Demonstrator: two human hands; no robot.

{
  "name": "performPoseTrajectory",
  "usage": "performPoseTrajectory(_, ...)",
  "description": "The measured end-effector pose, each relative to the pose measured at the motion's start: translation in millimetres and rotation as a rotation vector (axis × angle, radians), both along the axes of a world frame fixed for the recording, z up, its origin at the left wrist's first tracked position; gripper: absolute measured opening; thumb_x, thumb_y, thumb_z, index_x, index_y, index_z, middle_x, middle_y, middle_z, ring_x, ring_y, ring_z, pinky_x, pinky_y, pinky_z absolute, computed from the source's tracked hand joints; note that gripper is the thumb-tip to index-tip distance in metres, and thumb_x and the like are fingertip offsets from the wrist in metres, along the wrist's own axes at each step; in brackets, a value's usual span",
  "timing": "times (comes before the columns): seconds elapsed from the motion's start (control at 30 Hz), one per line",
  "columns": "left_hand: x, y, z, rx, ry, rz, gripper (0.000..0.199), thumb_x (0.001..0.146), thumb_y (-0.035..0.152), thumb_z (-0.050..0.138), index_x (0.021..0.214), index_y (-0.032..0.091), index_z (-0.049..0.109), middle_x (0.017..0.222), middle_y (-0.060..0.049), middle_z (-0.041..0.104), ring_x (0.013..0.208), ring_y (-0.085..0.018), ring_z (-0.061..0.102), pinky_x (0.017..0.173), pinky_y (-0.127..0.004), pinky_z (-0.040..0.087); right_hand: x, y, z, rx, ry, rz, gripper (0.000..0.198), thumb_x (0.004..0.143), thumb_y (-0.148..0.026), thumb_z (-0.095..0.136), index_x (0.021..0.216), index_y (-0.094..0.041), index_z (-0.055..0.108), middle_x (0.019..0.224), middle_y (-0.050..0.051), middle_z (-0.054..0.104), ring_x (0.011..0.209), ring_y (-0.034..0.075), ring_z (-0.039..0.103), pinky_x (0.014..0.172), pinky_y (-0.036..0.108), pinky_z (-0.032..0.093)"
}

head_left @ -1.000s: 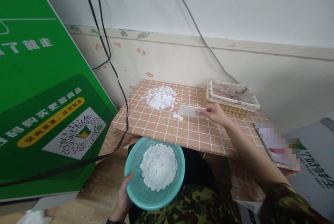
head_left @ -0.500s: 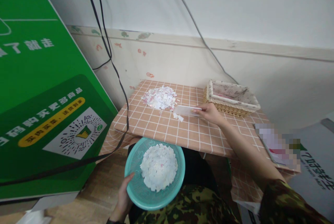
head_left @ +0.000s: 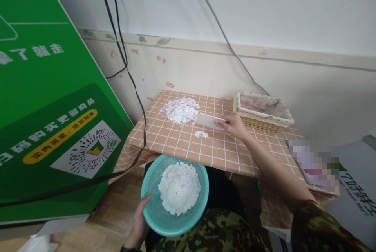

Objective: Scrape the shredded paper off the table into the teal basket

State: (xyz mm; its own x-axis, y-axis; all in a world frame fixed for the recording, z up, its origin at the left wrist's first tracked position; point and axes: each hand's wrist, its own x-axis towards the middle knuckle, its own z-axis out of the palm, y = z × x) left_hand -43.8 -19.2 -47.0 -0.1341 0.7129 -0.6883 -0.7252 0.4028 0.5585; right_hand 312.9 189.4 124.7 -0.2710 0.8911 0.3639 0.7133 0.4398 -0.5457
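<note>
My left hand (head_left: 141, 216) grips the rim of a turquoise plastic basket (head_left: 147, 179), thumb over the edge. A heap of white paper scraps (head_left: 179, 188) fills the basket's middle, below the table's front edge. In my right hand (head_left: 235, 127) is a flat white card (head_left: 209, 121), pinched between thumb and fingers above the table. Its left end meets the edge of a pile of torn paper (head_left: 180, 110), white with some pink bits. A few loose scraps (head_left: 201, 134) lie apart, just in front of the card.
A checked cloth covers the table (head_left: 176, 142). At its back right stands a lined wicker basket (head_left: 261, 117). A flat, partly blurred object (head_left: 305, 166) lies at the right end. A green sign (head_left: 67, 99) and black cables (head_left: 138, 95) are at left.
The card has shifted slightly left and turned more face-on, now up against the pile. The loose scraps lie more clearly separate from it. My left hand and the turquoise basket have barely moved.
</note>
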Motion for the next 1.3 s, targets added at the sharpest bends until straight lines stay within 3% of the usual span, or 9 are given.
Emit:
performPoseTrajectory(0.33,1,1,3.9,-0.015,-0.009,0.003,0.027,0.051,0.027,0.074,0.073,0.012,0.073,0.069,-0.008,0.075,0.076,-0.034,0.068,0.072,-0.043,0.054,-11,4,0,-0.023,0.002,0.041,0.05,0.083,-0.058,0.045,0.068,-0.016,0.066,0.055,0.001,0.054,0.049,0.01,0.043,0.047,0.024,0.028)
performPoseTrajectory(0.53,-2,-1,-4.2,0.009,0.002,0.005,0.024,0.053,0.027,0.075,0.072,0.012,0.073,0.076,-0.009,0.075,0.077,-0.031,0.069,0.073,-0.039,0.055,-13,6,4,0.024,-0.025,0.014,0.053,0.083,-0.059,0.044,0.056,-0.016,0.06,0.047,-0.001,0.046,0.045,0.009,0.037,0.046,0.025,0.024)
performPoseTrajectory(0.7,-2,-1,-4.2,0.027,-0.022,-0.019,0.026,0.055,0.028,0.074,0.077,0.013,0.074,0.081,-0.01,0.075,0.08,-0.033,0.069,0.074,-0.043,0.055,-25,9,19,0.063,-0.111,0.071,0.045,0.086,-0.053,0.044,0.068,-0.018,0.066,0.057,0.002,0.057,0.051,0.011,0.045,0.051,0.026,0.028)
performPoseTrajectory(0.97,-3,-1,-5.6,0.029,-0.01,0.008,0.022,0.054,0.027,0.075,0.071,0.014,0.074,0.073,-0.009,0.075,0.078,-0.033,0.069,0.074,-0.043,0.055,-42,22,43,0.087,-0.297,0.182,0.04,0.087,-0.045,0.046,0.062,-0.017,0.06,0.053,0.0,0.051,0.05,0.009,0.041,0.053,0.026,0.026)
performPoseTrajectory(1.13,-4,-2,-6.9,0.043,-0.072,-0.026,0.025,0.058,0.028,0.073,0.078,0.012,0.074,0.076,-0.009,0.075,0.083,-0.033,0.068,0.076,-0.043,0.055,-48,30,57,0.013,-0.305,0.243,0.042,0.085,-0.044,0.049,0.055,-0.016,0.054,0.05,-0.001,0.047,0.047,0.007,0.037,0.05,0.025,0.025)
performPoseTrajectory(1.3,-3,-2,-3.4,0.031,-0.059,-0.026,0.024,0.058,0.029,0.073,0.077,0.013,0.074,0.074,-0.008,0.075,0.082,-0.034,0.068,0.076,-0.046,0.055,-52,27,67,-0.077,-0.288,0.375,0.032,0.083,-0.039,0.052,0.066,-0.014,0.063,0.057,-0.001,0.054,0.052,0.008,0.043,0.051,0.023,0.028)
